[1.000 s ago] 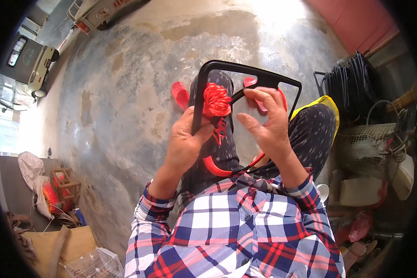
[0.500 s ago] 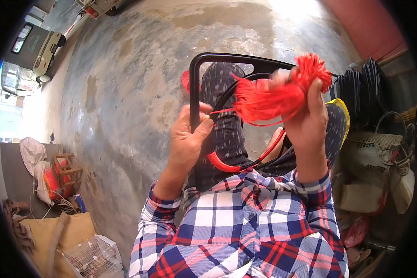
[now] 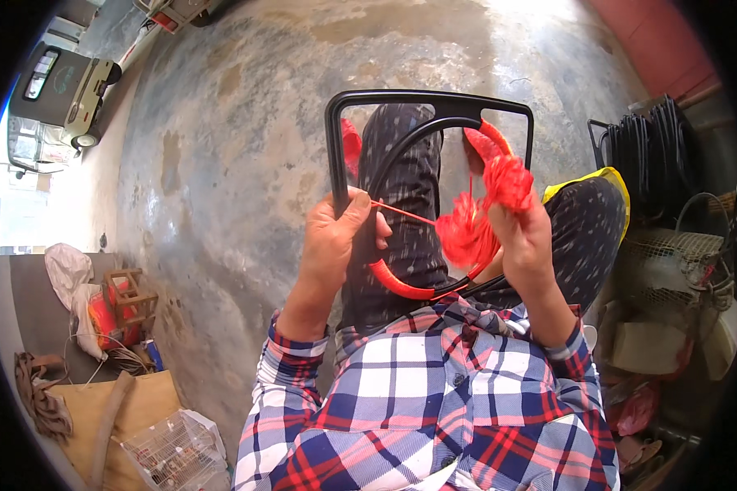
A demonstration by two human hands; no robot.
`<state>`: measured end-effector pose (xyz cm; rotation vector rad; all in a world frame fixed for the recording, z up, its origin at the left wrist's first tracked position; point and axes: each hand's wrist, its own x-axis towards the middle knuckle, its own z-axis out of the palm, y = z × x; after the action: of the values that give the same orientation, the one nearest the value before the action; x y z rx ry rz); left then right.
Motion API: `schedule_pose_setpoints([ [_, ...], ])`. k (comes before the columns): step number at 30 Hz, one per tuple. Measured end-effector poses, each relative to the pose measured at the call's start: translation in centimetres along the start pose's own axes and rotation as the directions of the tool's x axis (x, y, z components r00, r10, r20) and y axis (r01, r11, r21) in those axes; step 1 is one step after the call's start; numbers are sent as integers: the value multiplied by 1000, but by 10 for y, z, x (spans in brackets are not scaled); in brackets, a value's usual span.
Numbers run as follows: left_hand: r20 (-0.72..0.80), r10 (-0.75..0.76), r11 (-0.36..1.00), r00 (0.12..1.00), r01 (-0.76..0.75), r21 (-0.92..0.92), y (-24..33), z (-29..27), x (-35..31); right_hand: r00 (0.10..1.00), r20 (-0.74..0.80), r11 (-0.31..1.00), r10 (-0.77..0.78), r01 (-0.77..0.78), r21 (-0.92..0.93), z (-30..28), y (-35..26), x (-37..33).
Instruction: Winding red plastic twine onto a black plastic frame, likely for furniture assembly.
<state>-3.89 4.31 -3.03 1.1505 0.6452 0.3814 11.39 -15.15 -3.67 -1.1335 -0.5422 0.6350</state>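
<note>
Over my lap lies a black rectangular frame (image 3: 401,97) with a black ring (image 3: 395,159) set inside it. Red wrapping (image 3: 403,286) covers part of the ring at its lower left, and more red shows at its upper right. My left hand (image 3: 327,241) is closed around the frame's left bar, with the thumb pressing a taut strand of red cord there. That strand runs right to a loose bundle of red cord (image 3: 467,233). My right hand (image 3: 526,245) is closed on the bundle, inside the frame's right side. The lower frame is partly hidden by my hands.
Several black frames (image 3: 655,155) are stacked at the right, above a wire mesh basket (image 3: 671,254). At lower left are a board (image 3: 151,393), a white wire cage (image 3: 176,454) and a small wooden stool (image 3: 131,299). A vehicle (image 3: 70,98) stands at far left.
My right hand has moved down and slightly left with the cord bundle, uncovering the frame's upper right. The cord strand now slants down to the right. My left hand still grips the bar.
</note>
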Motion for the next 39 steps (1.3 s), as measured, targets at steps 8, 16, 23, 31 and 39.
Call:
schedule_pose_setpoints([
  [8,0,43,986,999,-43,158,11,21,-10,999,-18,845,-50,33,-534,-14,42,46],
  [16,201,223,917,954,-275,289,12,32,-10,936,250,839,246,-335,429,18,-1,53],
  [23,224,462,788,858,-513,341,10,32,-8,972,65,856,-224,228,-463,8,-5,34],
  [31,272,430,773,861,-507,382,10,42,-12,894,217,549,-392,417,-725,27,-16,23],
  [39,330,393,794,858,-498,348,43,55,-2,691,355,262,-630,619,-740,46,-46,53],
])
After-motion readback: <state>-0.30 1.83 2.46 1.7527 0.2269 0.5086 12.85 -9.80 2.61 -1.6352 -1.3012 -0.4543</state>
